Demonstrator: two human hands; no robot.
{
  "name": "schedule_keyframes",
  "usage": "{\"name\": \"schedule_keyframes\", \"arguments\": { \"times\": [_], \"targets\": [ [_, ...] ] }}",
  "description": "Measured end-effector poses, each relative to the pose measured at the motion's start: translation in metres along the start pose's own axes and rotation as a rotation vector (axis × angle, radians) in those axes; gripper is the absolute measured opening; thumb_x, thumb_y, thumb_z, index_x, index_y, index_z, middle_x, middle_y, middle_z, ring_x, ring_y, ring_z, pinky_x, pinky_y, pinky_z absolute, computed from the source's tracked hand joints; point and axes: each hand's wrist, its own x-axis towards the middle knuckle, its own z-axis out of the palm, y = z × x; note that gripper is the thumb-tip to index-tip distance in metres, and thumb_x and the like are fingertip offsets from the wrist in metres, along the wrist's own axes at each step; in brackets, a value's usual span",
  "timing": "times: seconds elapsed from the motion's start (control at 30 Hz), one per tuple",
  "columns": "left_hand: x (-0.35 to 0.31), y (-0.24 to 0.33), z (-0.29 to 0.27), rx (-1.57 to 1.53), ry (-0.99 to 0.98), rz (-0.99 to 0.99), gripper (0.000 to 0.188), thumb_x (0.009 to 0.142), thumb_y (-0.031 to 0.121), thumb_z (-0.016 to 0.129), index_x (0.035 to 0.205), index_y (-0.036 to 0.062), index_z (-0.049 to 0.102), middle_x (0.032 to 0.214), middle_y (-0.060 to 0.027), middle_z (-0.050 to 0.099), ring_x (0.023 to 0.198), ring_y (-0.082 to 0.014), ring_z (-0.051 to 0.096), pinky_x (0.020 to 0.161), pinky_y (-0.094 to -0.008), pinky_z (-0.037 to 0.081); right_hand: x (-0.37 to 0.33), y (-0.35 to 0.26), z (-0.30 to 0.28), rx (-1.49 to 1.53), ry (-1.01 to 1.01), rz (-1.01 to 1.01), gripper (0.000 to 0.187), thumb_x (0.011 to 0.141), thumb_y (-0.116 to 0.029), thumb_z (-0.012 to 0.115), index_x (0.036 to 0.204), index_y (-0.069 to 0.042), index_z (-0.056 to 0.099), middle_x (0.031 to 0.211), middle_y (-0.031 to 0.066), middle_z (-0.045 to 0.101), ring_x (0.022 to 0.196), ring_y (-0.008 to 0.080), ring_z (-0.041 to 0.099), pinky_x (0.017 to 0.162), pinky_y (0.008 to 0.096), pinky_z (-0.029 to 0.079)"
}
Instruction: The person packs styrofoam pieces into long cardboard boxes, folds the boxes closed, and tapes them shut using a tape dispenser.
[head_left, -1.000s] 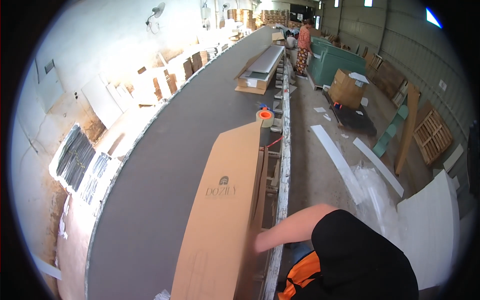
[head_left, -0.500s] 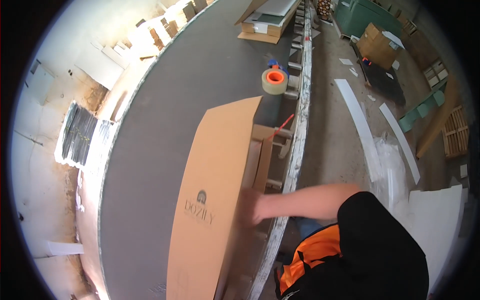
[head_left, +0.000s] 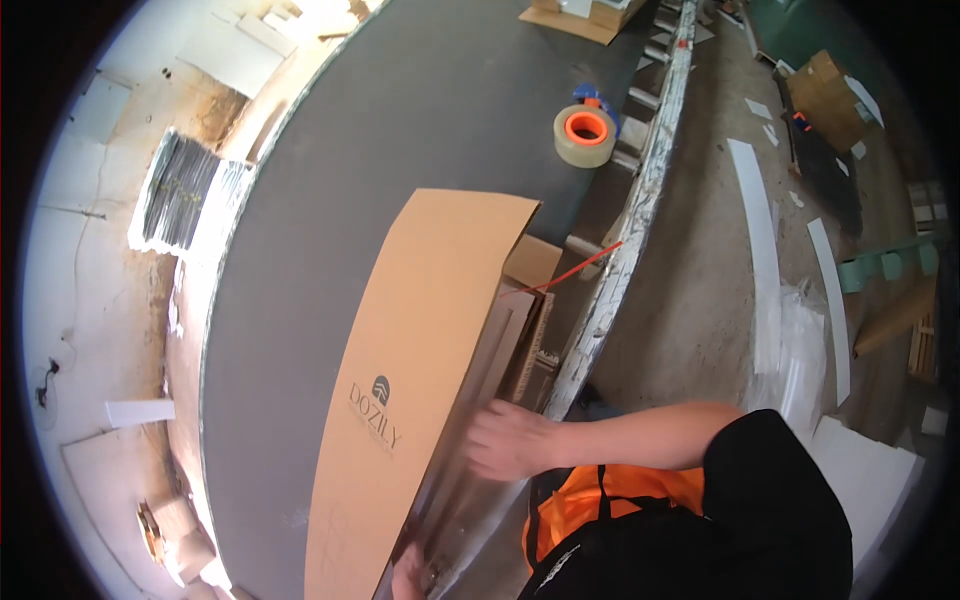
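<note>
We are holding our right forearm (head_left: 625, 438) across our front, right hand (head_left: 510, 440) pointing left. Our left hand (head_left: 408, 573) is partly showing.

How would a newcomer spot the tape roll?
Find the grey belt, then the long brown carton on it. Look beyond the carton's far end, near the belt's right edge: the tape roll is there. Its round shape and bright orange core set it apart from the blue item just behind.
</note>
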Motion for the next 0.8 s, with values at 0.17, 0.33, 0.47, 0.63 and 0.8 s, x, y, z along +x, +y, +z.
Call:
{"name": "schedule_keyframes", "arguments": {
  "times": [0.17, 0.33, 0.47, 0.63, 0.8],
  "targets": [
    [0.022, -0.038, 0.028, 0.127, 0.049, -0.145, 0.108, 0.076, 0.033, 0.079, 0.154, 0.002, 0.011, 0.157, -0.0277, 0.016, 0.146, -0.0417, 0.015, 0.119, -0.0447, 0.017, -0.011, -0.007, -0.011, -0.058, 0.037, -0.058, 0.029, 0.085, -0.034, 0.066, 0.072, -0.008, 0.059, 0.081, 0.0072, 0.053, 0.083, 0.0231, 0.052, 0.076, 0.0362, 0.042],
    [0.017, -0.042, 0.023, 0.158, 0.024, -0.132, 0.105, 0.076, 0.037, 0.078, 0.153, 0.0019, 0.016, 0.154, -0.0271, 0.027, 0.143, -0.0409, 0.025, 0.116, -0.0441, 0.024, 0.028, 0.018, -0.055, -0.151, 0.319, -0.057, 0.021, 0.067, -0.022, 0.069, 0.058, -0.009, 0.055, 0.076, 0.0069, 0.051, 0.076, 0.0252, 0.053, 0.07, 0.0407, 0.046],
    [0.016, -0.066, 0.021, 0.169, 0.064, 0.014, 0.091, 0.079, 0.042, 0.074, 0.148, 0.0011, 0.031, 0.145, -0.0269, 0.041, 0.136, -0.0425, 0.037, 0.112, -0.0445, 0.031, 0.05, 0.078, -0.101, -0.006, -0.226, 0.609, 0.01, 0.064, -0.011, 0.063, 0.063, -0.002, 0.065, 0.075, 0.0185, 0.066, 0.08, 0.0367, 0.064, 0.078, 0.0446, 0.052],
    [0.019, -0.106, 0.029, 0.34, 0.282, 0.137, 0.081, 0.085, 0.051, 0.064, 0.144, 0.0017, 0.039, 0.144, -0.027, 0.043, 0.135, -0.0443, 0.038, 0.112, -0.0471, 0.03, 0.032, 0.081, -0.057, -0.325, 0.112, 0.372, 0.008, 0.066, -0.009, 0.065, 0.066, -0.002, 0.069, 0.08, 0.0164, 0.068, 0.1, 0.0345, 0.062, 0.094, 0.0481, 0.047],
    [0.012, -0.112, 0.016, 0.401, 0.301, 0.192, 0.085, 0.086, 0.053, 0.064, 0.145, -0.0021, 0.036, 0.148, -0.0263, 0.038, 0.139, -0.0402, 0.035, 0.114, -0.0466, 0.027, 0.039, 0.062, -0.031, -0.537, 0.172, 0.169, 0.016, 0.06, -0.019, 0.063, 0.064, -0.004, 0.07, 0.077, 0.0167, 0.067, 0.096, 0.0415, 0.061, 0.105, 0.0636, 0.035]
  ]
}}
